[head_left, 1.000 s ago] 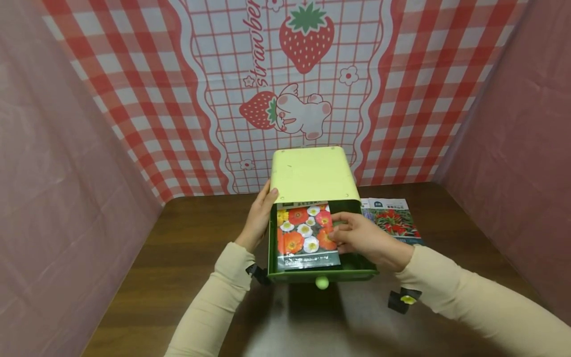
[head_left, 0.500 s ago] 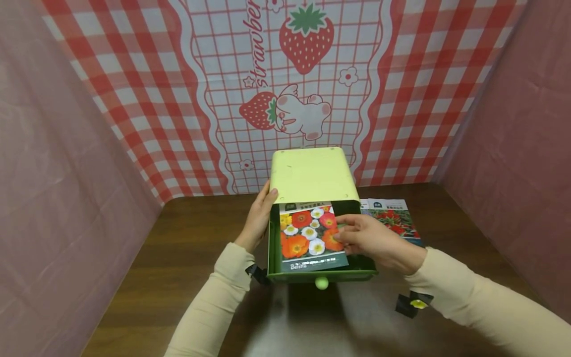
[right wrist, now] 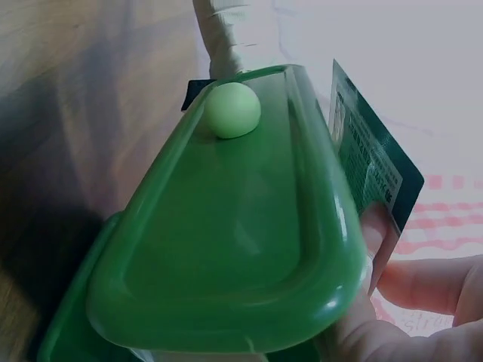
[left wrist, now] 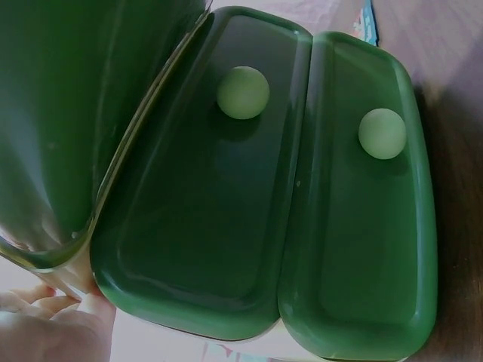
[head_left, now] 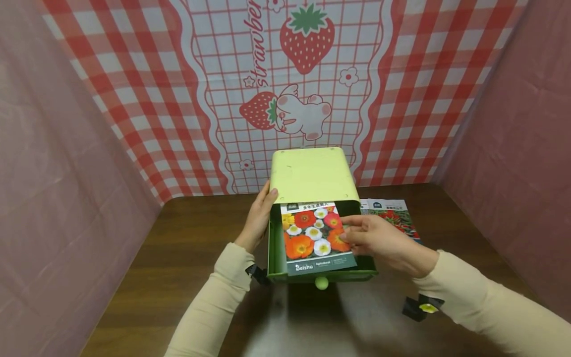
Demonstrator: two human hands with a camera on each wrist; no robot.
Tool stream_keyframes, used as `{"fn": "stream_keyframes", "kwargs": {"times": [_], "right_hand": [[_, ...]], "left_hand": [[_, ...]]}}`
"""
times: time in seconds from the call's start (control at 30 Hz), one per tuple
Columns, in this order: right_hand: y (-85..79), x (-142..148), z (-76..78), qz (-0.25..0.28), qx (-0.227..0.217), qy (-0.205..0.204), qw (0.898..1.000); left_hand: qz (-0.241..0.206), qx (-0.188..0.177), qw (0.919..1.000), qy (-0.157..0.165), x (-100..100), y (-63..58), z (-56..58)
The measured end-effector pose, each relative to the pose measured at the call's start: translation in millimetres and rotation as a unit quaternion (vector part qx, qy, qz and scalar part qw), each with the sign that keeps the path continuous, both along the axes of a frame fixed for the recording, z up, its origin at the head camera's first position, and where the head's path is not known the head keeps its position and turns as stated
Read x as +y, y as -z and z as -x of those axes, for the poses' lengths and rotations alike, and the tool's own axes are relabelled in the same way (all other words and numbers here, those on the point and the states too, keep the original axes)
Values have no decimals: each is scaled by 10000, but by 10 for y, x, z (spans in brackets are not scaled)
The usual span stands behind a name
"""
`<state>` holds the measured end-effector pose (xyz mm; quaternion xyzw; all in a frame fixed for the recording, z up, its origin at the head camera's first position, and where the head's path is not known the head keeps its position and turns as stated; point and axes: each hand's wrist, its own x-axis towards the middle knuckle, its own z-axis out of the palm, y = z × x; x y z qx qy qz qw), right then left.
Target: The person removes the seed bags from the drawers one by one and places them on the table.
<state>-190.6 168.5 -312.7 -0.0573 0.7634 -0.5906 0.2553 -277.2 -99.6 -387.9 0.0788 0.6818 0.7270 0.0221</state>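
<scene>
Across the back, a red-and-white checked cloth (head_left: pixel 424 99) with a gridded strawberry panel and a sideways white cartoon animal. To either side, creased pinkish sheets (head_left: pixel 62 173). Beneath, a dark brown wood-grain bench (head_left: pixel 165 253) with a patch of glare at the near side. Standing on the bench near the cloth, a pale yellow-green cabinet (head_left: pixel 312 173). Reaching in from the near side, cream sleeves (head_left: pixel 214 302). Pulled out of the top of the cabinet, a green drawer (right wrist: pixel 226 249); below, closed drawer fronts (left wrist: pixel 204 188), two in number. Against the cabinet's left side, the left grip (head_left: pixel 256 215), with fingers laid fairly straight along the wall and thumb at the front upper corner. Right of the drawer's middle, the right grip (head_left: pixel 383 243), pinching a poppy packet (head_left: pixel 312 233) by the right edge between thumb and fingers. Held over the pulled-out drawer, tilted, with top edge at the cabinet's front lip and bottom edge overlapping the drawer's front rim in the head view; cannot tell about contact there. On the bench right of the cabinet, a red-flowered packet (head_left: pixel 392 221), partly behind the right grip, beside a mostly hidden second packet (head_left: pixel 364 204). At the wrists, black mounts (head_left: pixel 413 308). Smallest, round pale green knobs (head_left: pixel 321 283), one per drawer.
</scene>
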Motion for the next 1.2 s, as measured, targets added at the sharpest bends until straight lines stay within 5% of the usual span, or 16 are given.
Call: {"fn": "stream_keyframes", "kwargs": {"times": [0.63,1.0,1.2], "right_hand": [[-119,149,-154,-72,-22,-60,10000],[-190,363,-154,550,-210,-387,9975],[-260,552,-57,703,-8,73,9975]], "left_hand": [[-145,182,9995,-212,37,32,23],[-167,182,9992,-319,45,32,32],[17,194,9993,-317,31,28,23]]}}
